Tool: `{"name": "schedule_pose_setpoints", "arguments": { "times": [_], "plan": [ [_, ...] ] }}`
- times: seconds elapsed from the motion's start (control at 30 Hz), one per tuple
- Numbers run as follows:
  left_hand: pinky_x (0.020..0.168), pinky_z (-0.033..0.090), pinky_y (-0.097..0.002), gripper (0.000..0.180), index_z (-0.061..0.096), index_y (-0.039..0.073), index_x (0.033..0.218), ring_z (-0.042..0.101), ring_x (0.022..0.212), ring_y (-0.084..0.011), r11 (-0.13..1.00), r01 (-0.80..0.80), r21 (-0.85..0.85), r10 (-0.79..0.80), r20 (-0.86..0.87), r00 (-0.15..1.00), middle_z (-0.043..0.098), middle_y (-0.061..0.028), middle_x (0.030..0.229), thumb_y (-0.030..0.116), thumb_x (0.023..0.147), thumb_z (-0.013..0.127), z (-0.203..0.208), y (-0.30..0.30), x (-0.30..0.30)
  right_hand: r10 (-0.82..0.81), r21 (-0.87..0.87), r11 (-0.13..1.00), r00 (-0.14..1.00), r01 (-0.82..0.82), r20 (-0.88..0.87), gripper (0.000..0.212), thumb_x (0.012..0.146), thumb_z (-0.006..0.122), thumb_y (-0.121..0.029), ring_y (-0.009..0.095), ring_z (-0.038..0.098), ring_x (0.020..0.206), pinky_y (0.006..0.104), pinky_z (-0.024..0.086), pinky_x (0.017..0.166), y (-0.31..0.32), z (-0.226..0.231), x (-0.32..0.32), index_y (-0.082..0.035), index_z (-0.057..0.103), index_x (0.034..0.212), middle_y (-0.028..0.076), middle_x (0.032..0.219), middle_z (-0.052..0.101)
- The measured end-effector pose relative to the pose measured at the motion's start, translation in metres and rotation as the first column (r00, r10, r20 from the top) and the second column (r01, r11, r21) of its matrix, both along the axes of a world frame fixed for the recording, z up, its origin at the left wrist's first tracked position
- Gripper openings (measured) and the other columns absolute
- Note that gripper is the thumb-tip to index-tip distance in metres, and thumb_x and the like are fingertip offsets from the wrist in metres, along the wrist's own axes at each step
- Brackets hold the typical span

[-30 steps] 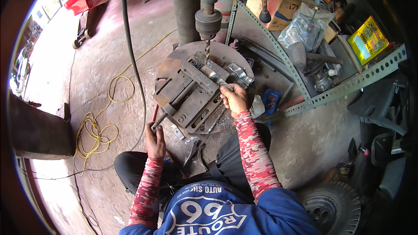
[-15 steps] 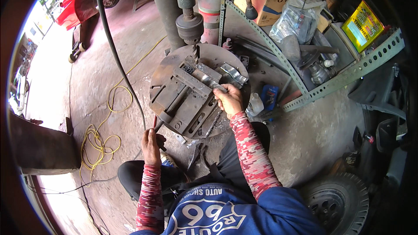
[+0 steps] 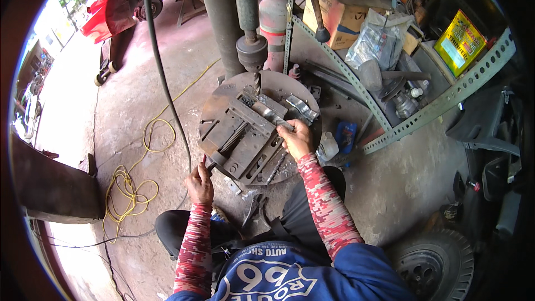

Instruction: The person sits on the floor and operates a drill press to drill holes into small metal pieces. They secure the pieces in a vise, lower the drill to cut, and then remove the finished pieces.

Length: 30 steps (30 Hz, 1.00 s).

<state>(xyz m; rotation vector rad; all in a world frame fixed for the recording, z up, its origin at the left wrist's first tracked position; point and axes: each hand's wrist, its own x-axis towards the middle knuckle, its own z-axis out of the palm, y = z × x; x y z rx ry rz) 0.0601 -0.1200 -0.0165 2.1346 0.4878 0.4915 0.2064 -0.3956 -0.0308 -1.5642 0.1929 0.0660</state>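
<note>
Since half a second ago, the left hand (image 3: pixel 199 185) has changed its hold at the outer end of the vise screw (image 3: pixel 233 138), and the dark handle that stuck out beside it is now hidden; the right hand has stayed by the work. That work, a flat metal bar (image 3: pixel 270 113), lies between the jaws of the vise (image 3: pixel 255 134), its near end pinched between thumb and fingers of the right hand (image 3: pixel 299 138). The left fingers are curled at the screw's end, though I cannot tell how firmly they grip. My reading is that the bar is being seated while the screw is worked; which way it turns does not show. A next move would call for a steady right pinch and a fresh purchase on the screw. Above the vise's far end points a drill bit (image 3: pixel 257 82) in its chuck (image 3: pixel 252 51). Beside the vise on the round table (image 3: pixel 218 98) sits a bent, shiny metal piece (image 3: pixel 301 107); farther out, a yellow cord (image 3: pixel 129 189) lies coiled on the floor.
</note>
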Motion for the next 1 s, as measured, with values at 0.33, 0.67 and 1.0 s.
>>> {"name": "schedule_pose_setpoints", "arguments": {
  "times": [0.33, 0.67, 1.0],
  "plan": [
    [0.07, 0.051, -0.0505, 0.052, 0.071, 0.001, 0.088, 0.068, 0.075, -0.0441, 0.978, 0.098, -0.184, -0.157, -0.339, 0.928, 0.066, -0.0237, 0.07, 0.043, 0.104, 0.043, 0.011, 0.021, -0.001, -0.122, -0.165, 0.891, 0.573, 0.424, 0.811, 0.061, 0.091, 0.073, -0.02, 0.009, 0.05, 0.082, 0.0248, 0.045, 0.071, -0.064, 0.276, -0.026, -0.003, 0.045, 0.143, 0.005, 0.113, 0.057],
    [0.066, 0.048, -0.0286, 0.01, 0.064, -0.001, 0.095, 0.061, 0.072, -0.015, 0.954, 0.221, 0.205, -0.301, 0.649, 0.699, 0.064, -0.0112, 0.077, 0.009, 0.093, 0.065, 0.296, -0.019, 0.022, -0.021, -0.092, 0.893, 0.245, 0.44, 0.969, 0.043, 0.093, 0.069, -0.042, 0.013, 0.064, 0.099, 0.0294, 0.047, 0.089, -0.09, 0.587, 0.06, -0.007, 0.072, 0.117, 0.001, 0.105, 0.073],
    [0.074, 0.057, -0.0386, 0.052, 0.065, -0.004, 0.118, 0.068, 0.084, -0.0248, 0.903, 0.327, 0.28, -0.428, 0.502, 0.752, 0.07, -0.0162, 0.098, 0.041, 0.093, 0.058, 0.511, -0.032, 0.091, 0.159, -0.274, 0.627, 0.225, 0.729, 0.961, 0.019, 0.094, 0.059, -0.016, 0.025, 0.071, 0.081, 0.0372, 0.053, 0.073, -0.118, 0.392, 0.001, -0.009, 0.073, 0.104, 0.011, 0.091, 0.074]
  ]
}}
